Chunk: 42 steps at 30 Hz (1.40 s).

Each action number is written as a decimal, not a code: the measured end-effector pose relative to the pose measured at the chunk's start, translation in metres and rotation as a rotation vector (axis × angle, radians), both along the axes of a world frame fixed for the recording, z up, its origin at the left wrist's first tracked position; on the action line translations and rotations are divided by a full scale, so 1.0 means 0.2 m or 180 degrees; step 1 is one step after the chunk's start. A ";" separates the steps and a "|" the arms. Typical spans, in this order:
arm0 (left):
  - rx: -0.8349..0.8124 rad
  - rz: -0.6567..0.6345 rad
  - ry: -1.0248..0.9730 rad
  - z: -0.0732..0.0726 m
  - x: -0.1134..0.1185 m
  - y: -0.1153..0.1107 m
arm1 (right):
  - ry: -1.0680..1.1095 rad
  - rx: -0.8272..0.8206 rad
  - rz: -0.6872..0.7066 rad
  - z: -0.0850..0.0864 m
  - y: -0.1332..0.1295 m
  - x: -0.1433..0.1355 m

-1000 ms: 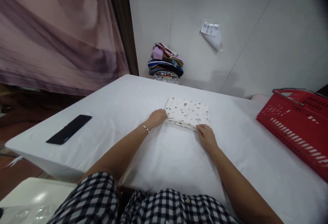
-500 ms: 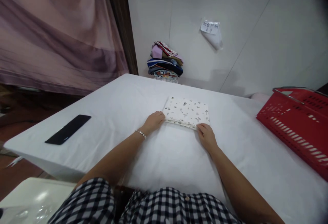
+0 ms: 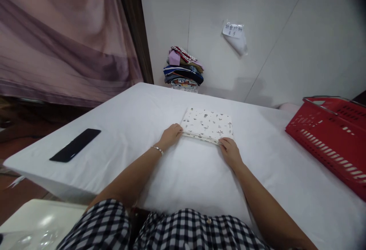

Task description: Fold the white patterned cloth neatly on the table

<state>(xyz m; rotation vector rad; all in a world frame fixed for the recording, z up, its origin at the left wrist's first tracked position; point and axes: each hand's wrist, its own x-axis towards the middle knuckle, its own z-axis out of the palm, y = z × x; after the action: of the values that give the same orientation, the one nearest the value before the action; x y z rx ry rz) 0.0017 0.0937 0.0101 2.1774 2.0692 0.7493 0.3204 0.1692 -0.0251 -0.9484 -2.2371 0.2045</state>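
Note:
A folded white cloth (image 3: 208, 123) with small dark printed motifs lies flat on the white-covered table (image 3: 128, 120); several layers show along its near edge. My left hand (image 3: 172, 134) pinches the near left corner, a silvery bracelet on its wrist. At the near right corner my right hand (image 3: 230, 152) has its fingers closed on the same edge. Both thumbs are partly hidden.
To the right stands a red plastic basket (image 3: 328, 135) with a metal handle. A black flat object (image 3: 76, 146) lies at the table's left. Beyond the far edge rises a stack of folded clothes (image 3: 184, 71). A white stool-like surface (image 3: 40, 219) is at lower left.

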 end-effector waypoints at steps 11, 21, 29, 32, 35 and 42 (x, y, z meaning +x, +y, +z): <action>-0.0044 0.0397 -0.0172 0.04 0.03 0.02 | -0.0148 -0.0006 0.0064 0.01 0.00 0.01; 0.0141 0.0401 0.0269 0.00 0.02 0.02 | -0.0143 -0.0027 0.0121 0.01 0.00 0.01; -0.0053 0.0580 -0.0257 -0.04 0.02 0.07 | -0.0165 -0.0078 0.0151 0.00 0.00 0.01; -0.0037 0.0717 -0.0646 -0.04 0.02 0.06 | -0.0160 -0.0054 0.0134 0.00 0.00 0.01; -0.0053 0.0855 -0.0913 -0.03 0.03 0.06 | -0.0136 0.0002 0.0090 -0.01 0.01 0.01; -0.0173 0.1229 -0.0793 -0.02 0.07 0.09 | -0.0164 0.0035 0.0121 -0.01 0.00 0.01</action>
<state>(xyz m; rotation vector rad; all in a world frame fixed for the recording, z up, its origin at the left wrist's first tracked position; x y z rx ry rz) 0.0152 0.1107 0.0060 1.5759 2.3625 0.9250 0.3222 0.1702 -0.0272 -0.9153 -2.3026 0.1866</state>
